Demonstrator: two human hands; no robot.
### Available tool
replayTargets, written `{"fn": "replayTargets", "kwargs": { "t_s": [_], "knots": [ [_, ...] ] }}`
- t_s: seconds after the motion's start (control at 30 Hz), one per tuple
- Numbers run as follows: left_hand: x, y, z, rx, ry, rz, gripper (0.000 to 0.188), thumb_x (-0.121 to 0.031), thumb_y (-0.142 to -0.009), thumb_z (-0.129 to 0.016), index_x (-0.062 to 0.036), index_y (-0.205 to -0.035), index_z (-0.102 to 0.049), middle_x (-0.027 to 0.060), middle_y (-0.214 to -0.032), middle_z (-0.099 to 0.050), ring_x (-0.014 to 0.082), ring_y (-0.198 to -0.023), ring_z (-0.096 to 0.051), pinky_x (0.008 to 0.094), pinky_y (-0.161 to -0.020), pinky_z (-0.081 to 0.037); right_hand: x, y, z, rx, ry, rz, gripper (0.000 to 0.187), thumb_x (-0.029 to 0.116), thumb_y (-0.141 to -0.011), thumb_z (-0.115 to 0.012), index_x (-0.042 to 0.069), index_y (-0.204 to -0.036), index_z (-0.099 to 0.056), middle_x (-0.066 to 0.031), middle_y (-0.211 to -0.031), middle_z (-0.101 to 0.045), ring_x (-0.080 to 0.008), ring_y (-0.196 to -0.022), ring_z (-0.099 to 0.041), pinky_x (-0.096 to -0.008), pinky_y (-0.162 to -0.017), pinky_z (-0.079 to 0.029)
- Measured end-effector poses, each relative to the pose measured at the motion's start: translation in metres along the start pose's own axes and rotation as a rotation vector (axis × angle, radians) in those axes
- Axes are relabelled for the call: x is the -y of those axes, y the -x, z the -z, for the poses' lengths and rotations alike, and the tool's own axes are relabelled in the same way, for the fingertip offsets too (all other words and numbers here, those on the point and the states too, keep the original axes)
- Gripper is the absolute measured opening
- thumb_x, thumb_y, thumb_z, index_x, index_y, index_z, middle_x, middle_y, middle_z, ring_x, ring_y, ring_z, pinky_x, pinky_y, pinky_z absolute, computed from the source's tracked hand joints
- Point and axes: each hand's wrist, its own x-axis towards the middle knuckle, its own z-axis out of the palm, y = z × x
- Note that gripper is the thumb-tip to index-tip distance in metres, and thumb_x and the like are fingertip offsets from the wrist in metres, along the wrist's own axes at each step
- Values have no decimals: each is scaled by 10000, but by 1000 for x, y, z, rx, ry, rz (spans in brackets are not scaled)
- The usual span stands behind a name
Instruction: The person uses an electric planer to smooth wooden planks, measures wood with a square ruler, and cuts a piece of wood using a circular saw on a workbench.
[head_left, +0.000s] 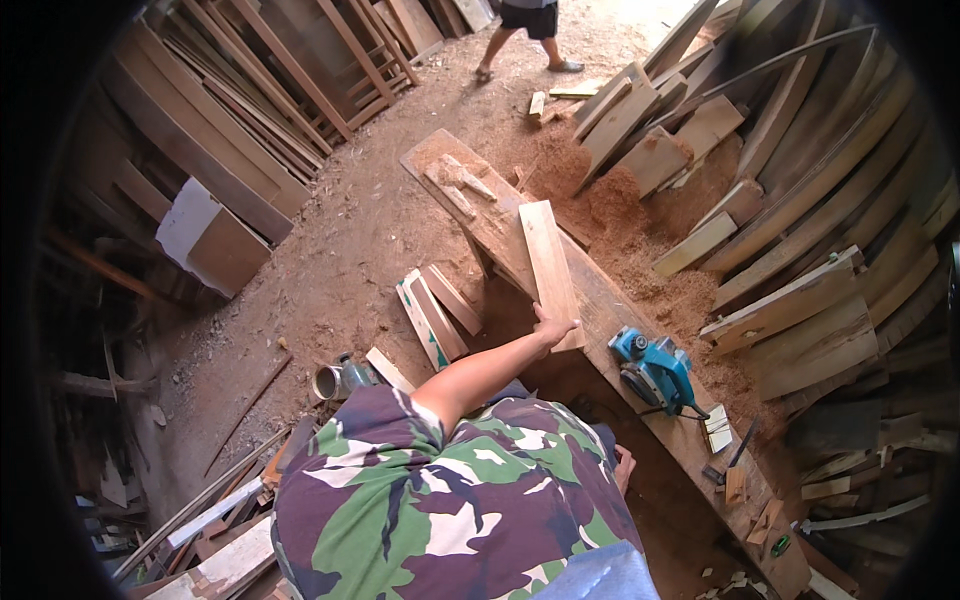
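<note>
flat pale-wood board point(545, 250), its near end gripped by left hand point(553, 331), fingers clamped on it, worn plank bench point(603, 312) underneath, right hand point(624, 468) mostly hidden so its fingers can't be told, chunky blue planer point(655, 368) parked rightmost

Camouflage shirt point(400, 500), green, maroon and cream, apparently short-sleeved

The left hand point(553, 328) gripped the near end of a pale board point(543, 250) lying on the plank bench point(606, 316), near a blue power planer point(662, 372). The right hand point(625, 468), mostly hidden beside the camouflage shirt point(450, 490), I couldn't quite read. Beyond, someone in dark shorts point(530, 18) was mid-stride.
</note>
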Motion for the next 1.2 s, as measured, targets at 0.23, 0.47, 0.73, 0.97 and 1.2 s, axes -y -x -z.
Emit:
{"fn": "replayTargets", "kwargs": {
  "t_s": [0.23, 0.47, 0.73, 0.97, 1.2],
  "knots": [
    [0, -2, -20, -163, -7, 31, 1513, -534, -701, -929, -138, -1639, 190, 315, -1549, -442, 419, -1414, -499, 545, -1168, -416, -12, 15, 2, 101, 76, -167, 340, 200, -946, -548, 45, -1226, -662, -175, -1223, -609, -395, -1194, -538, -481, -1058, -424],
    [-15, 54, 53, 268, 729, -153, 902, -701, -828, -752, -140, -1444, -407, 158, -1221, -649, 320, -1089, -673, 484, -923, -567, 14, 22, 25, -58, 169, 156, 238, 98, -790, -762, -1, -1006, -750, -112, -1103, -654, -350, -1124, -587, -453, -983, -482],
    [-53, 135, 132, 744, 1276, 19, 646, -714, -912, -680, -94, -1078, -608, 149, -883, -617, 235, -777, -654, 413, -721, -587, -9, -27, -1, 40, 257, 163, 260, 81, -927, -582, 57, -1171, -669, -143, -1156, -598, -340, -1181, -558, -469, -1045, -440],
    [-58, 129, 137, 817, 1380, 35, 714, -740, -901, -665, -81, -1155, -559, 168, -935, -592, 264, -843, -628, 428, -752, -579, 2, -43, 3, 46, 91, 206, 229, 83, -915, -608, 64, -1133, -675, -134, -1123, -608, -331, -1160, -562, -448, -1012, -448],
    [-66, 117, 141, 828, 1368, 25, 657, -718, -962, -587, -84, -1134, -580, 148, -947, -589, 276, -866, -617, 453, -802, -571, -18, -33, -15, 7, 53, 112, 251, 245, -854, -731, 126, -1074, -731, -165, -1122, -598, -364, -1138, -590, -481, -982, -482]
  ]
}}
